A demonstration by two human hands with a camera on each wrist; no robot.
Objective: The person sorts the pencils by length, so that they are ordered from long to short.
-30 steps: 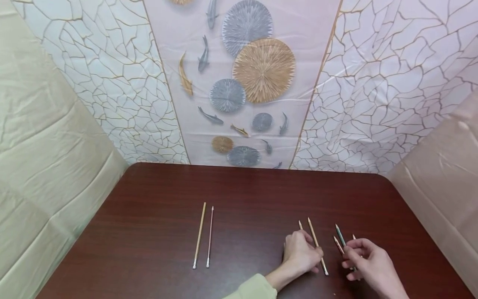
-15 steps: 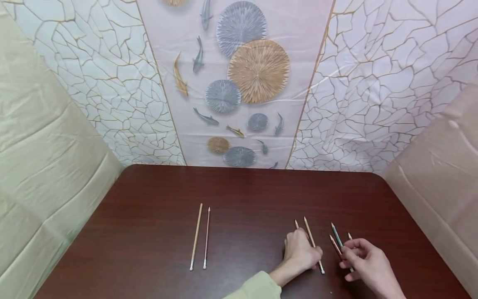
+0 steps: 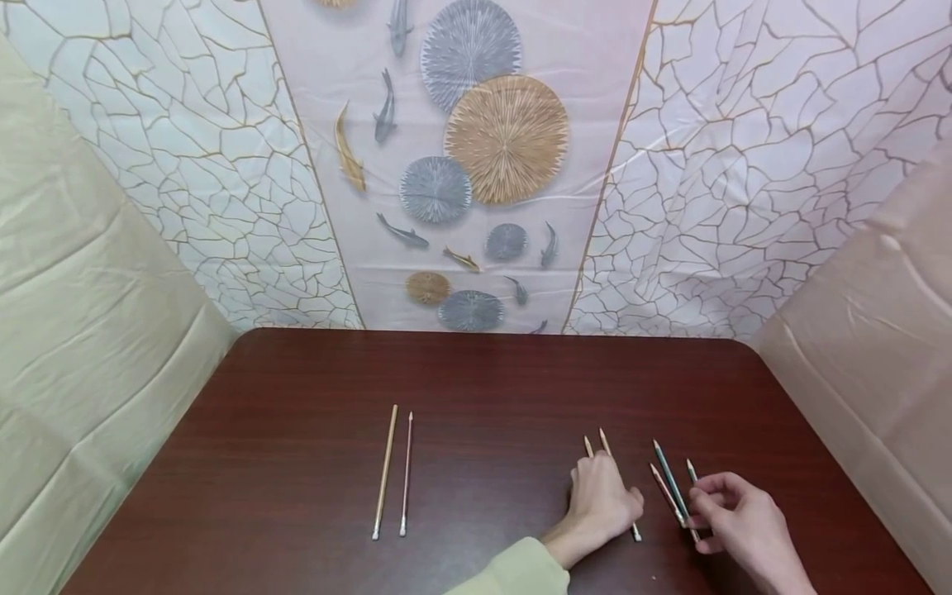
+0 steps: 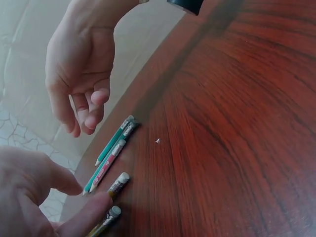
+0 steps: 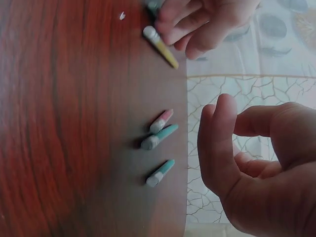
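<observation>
In the head view, my left hand is over two yellow pencils, a nearer-left one and one beside it, covering their middles. The left wrist view shows its fingertip against the white-ended yellow pencil; no clear grip shows. My right hand hovers with loosely bent fingers and nothing between them, as the right wrist view shows. Beside it lie a red pencil, a teal pencil almost touching it, and another teal pencil slightly apart. All these pencils lie flat, eraser ends nearest me.
Further left on the dark wooden table lie a long yellow pencil and a thin reddish pencil, side by side and apart. A tiny white scrap is near the front. Patterned cloth hangs behind the table.
Relative to the pencils, both hands have shifted slightly right. My left hand now covers more of the second yellow pencil, and the red and teal pencils show more fully. The head view has turned slightly.
</observation>
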